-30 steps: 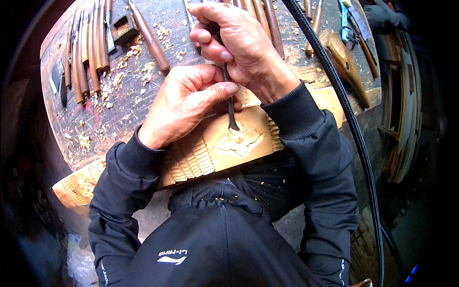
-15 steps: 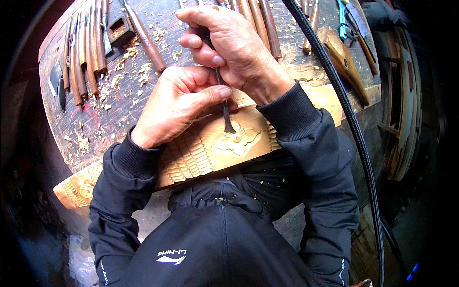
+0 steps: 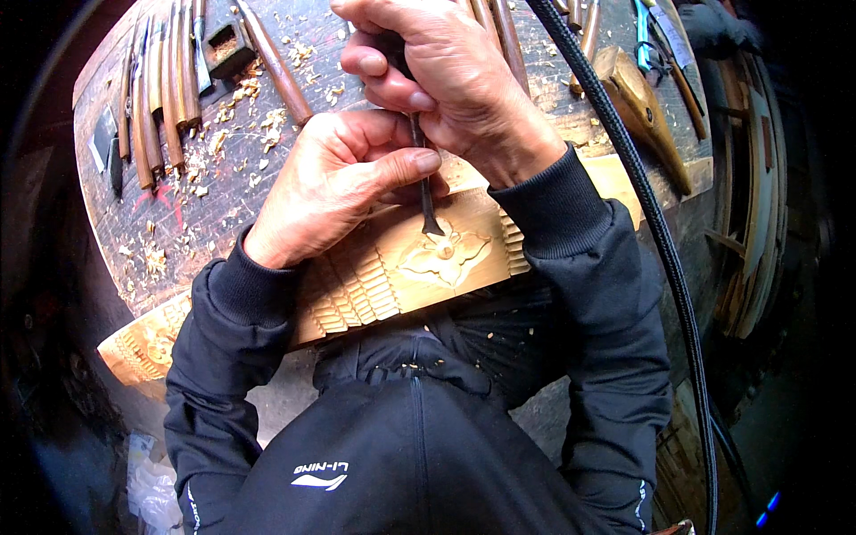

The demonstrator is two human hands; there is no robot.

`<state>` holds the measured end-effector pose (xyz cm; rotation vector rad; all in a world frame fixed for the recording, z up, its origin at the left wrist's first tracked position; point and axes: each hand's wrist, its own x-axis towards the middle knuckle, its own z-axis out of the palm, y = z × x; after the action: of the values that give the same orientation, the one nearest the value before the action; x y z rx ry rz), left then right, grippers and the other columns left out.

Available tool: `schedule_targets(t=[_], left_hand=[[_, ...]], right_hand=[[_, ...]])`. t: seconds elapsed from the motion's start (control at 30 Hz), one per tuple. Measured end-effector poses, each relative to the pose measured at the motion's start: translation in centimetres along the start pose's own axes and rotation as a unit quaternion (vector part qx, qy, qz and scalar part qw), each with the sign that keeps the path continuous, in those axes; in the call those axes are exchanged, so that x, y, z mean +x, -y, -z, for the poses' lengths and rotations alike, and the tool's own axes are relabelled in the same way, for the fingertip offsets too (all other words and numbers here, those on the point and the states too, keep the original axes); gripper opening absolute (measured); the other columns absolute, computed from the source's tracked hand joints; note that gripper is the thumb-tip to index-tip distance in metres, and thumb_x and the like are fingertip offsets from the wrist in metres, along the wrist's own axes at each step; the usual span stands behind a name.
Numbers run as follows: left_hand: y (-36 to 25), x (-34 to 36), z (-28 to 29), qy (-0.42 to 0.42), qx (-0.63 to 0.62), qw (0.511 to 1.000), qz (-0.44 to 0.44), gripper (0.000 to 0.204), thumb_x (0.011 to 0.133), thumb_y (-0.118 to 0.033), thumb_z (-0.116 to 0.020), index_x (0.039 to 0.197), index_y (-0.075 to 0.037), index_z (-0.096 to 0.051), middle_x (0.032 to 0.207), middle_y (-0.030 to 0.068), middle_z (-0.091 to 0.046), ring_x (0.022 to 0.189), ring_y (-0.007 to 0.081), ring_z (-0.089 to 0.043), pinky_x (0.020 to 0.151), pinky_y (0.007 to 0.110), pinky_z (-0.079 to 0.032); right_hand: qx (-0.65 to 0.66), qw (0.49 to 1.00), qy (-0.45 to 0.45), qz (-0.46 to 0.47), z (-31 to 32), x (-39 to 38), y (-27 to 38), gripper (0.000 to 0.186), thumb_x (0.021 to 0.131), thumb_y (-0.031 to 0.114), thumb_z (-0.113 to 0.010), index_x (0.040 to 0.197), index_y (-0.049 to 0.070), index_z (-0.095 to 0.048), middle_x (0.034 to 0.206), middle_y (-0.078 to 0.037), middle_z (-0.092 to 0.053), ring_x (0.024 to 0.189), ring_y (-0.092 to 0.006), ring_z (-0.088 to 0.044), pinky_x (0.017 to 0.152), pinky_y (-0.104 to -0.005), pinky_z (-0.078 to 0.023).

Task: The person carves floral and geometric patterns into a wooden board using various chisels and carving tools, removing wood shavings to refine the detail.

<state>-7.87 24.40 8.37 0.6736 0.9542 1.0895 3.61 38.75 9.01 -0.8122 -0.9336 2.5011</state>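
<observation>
My right hand (image 3: 455, 98) grips the top of a dark metal chisel (image 3: 428, 212), fingers curled round it. Lower on the shaft, my left hand (image 3: 330, 192) pinches it between thumb and fingers. The chisel's flared tip rests at the upper edge of a raised four-petal flower with a round centre (image 3: 445, 251) on a pale wooden board (image 3: 401, 294). Rows of short carved ridges (image 3: 357, 292) flank the flower, and more carving (image 3: 152, 343) shows at the board's left end. The board lies along the near edge of the bench, above my lap.
The worn bench (image 3: 116, 250) carries several wood-handled carving tools (image 3: 156, 125), a dark block (image 3: 227, 53), shavings, a wooden mallet (image 3: 642, 107) and a blue-handled tool (image 3: 642, 36). A black braided cable (image 3: 660, 232) hangs down the right side. Boards (image 3: 749, 196) stand at right, a plastic bag (image 3: 152, 486) lower left.
Both hands shifted slightly left, then slightly up and back right with the chisel. Its tip now sits a little higher on the carving. The grip stays the same.
</observation>
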Motion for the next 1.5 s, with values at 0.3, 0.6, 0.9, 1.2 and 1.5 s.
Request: schedule_targets(t=[0.3,0.6,0.9,1.2,1.5], left_hand=[[0.2,-0.3,0.0,-0.002,0.029,0.999,-0.021,0.019,0.11,-0.011,-0.076,0.104,0.006,-0.08,0.097,0.0103,-0.083,0.092,0.0158,-0.079,0.088,0.032,-0.064],[0.2,-0.4,-0.1,-0.017,0.058,0.998,-0.03,0.019,0.109,-0.011,-0.077,0.103,0.006,-0.081,0.095,0.0084,-0.084,0.09,0.0127,-0.078,0.085,0.03,-0.063],[0.2,-0.3,-0.3,-0.018,0.059,0.998,-0.022,0.021,0.11,-0.012,-0.076,0.099,0.005,-0.08,0.094,0.0084,-0.084,0.089,0.0123,-0.078,0.085,0.029,-0.063],[0.1,-0.3,-0.1,-0.01,0.083,0.996,-0.039,0.022,0.11,-0.013,-0.075,0.099,0.005,-0.081,0.094,0.0094,-0.084,0.089,0.0132,-0.078,0.085,0.03,-0.063],[0.2,-0.4,-0.2,-0.013,0.068,0.997,-0.021,0.018,0.109,-0.011,-0.077,0.103,0.006,-0.083,0.097,0.0101,-0.085,0.092,0.0132,-0.079,0.088,0.03,-0.063]], right_hand=[[-0.005,1.0,0.023,-0.002,-0.6,0.1,-0.3,0.019,0.112,0.027,-0.073,0.104,0.011,-0.064,0.074,0.0,-0.061,0.046,-0.0037,-0.041,0.04,-0.0211,-0.028],[-0.013,0.999,0.032,-0.003,-1.3,0.3,0.0,0.019,0.111,0.027,-0.073,0.103,0.011,-0.065,0.071,0.001,-0.06,0.046,-0.0031,-0.042,0.039,-0.0208,-0.028],[-0.03,0.999,0.04,-0.006,-0.8,0.3,0.1,0.023,0.112,0.03,-0.073,0.102,0.011,-0.066,0.07,0.002,-0.06,0.046,-0.0027,-0.043,0.039,-0.0209,-0.028],[-0.069,0.997,0.034,0.005,-0.8,0.2,0.2,0.024,0.111,0.029,-0.074,0.098,0.011,-0.065,0.072,0.001,-0.062,0.045,-0.0021,-0.042,0.039,-0.0203,-0.029],[-0.111,0.993,0.026,0.018,-0.8,0.0,0.4,0.025,0.11,0.027,-0.075,0.094,0.011,-0.064,0.075,0.0,-0.063,0.045,-0.0014,-0.04,0.04,-0.0196,-0.029]])
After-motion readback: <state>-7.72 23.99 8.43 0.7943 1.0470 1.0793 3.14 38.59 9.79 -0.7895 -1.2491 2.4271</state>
